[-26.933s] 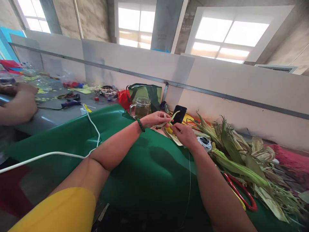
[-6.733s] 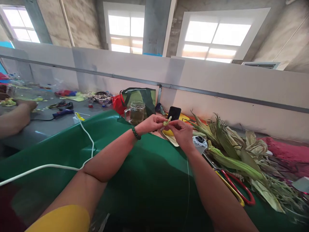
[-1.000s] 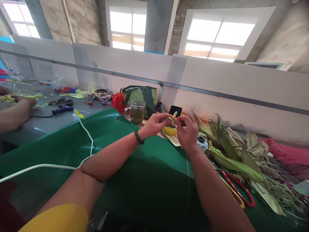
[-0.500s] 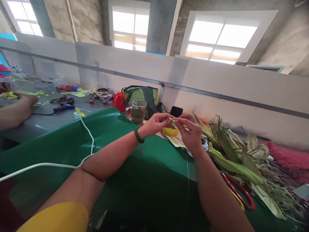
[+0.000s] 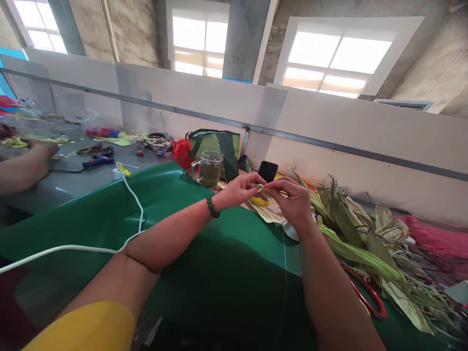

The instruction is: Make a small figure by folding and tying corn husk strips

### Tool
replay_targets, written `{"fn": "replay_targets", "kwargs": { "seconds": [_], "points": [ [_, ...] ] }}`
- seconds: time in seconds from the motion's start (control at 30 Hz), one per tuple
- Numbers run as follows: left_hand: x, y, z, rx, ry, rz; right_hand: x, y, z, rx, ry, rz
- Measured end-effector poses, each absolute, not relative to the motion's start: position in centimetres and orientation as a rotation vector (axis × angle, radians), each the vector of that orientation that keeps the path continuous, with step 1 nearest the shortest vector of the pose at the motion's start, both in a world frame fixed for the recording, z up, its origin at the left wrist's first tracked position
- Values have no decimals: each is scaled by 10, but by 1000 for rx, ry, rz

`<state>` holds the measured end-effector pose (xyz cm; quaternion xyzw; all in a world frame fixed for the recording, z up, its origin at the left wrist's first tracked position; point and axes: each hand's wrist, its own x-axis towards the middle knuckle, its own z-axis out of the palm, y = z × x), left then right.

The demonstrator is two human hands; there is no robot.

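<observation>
My left hand (image 5: 237,191), with a green bead bracelet (image 5: 212,206) on the wrist, pinches a small strip of pale corn husk (image 5: 260,187). Fingers of my right hand (image 5: 294,200) are closed on the same strip from the other side, fingertips almost touching. The strip is small and partly covered by the fingers. Below the hands lie a yellow object (image 5: 260,201) and a flat sheet of dry husk (image 5: 268,213). A white spool (image 5: 290,232) sits under my right wrist, and a thin thread (image 5: 284,273) runs down over the green cover.
Dried corn husks (image 5: 351,219) heap at the right, with red-handled scissors (image 5: 369,295) partly behind my forearm. A phone (image 5: 268,171), glass mug (image 5: 210,168) and green bag (image 5: 228,146) stand behind. A white cable (image 5: 66,248) crosses the green cover (image 5: 153,187). Another person's arm (image 5: 24,168) is at far left.
Both hands stay on the husk strip; the right fingers have straightened and shifted slightly right and down. More of the phone and less of the scissors show.
</observation>
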<state>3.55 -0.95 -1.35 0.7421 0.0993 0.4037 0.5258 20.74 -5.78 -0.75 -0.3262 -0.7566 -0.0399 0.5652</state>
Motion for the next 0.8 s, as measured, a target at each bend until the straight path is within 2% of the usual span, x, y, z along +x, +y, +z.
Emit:
{"fn": "replay_targets", "kwargs": {
  "seconds": [0.23,0.47,0.57,0.67,0.8],
  "points": [
    [34,-9,-12,1860,269,944,208,-64,-5,-724,-1880,-206],
    [36,-15,-16,2186,471,1108,208,-57,-6,-911,-1692,330],
    [36,-19,-16,2268,507,1120,208,-55,-6,-956,-1653,432],
    [37,-21,-15,2242,468,1150,205,-55,-8,-950,-1636,343],
    [37,-16,-15,2094,391,1129,202,-57,-13,-874,-1699,-23]
  ]
}}
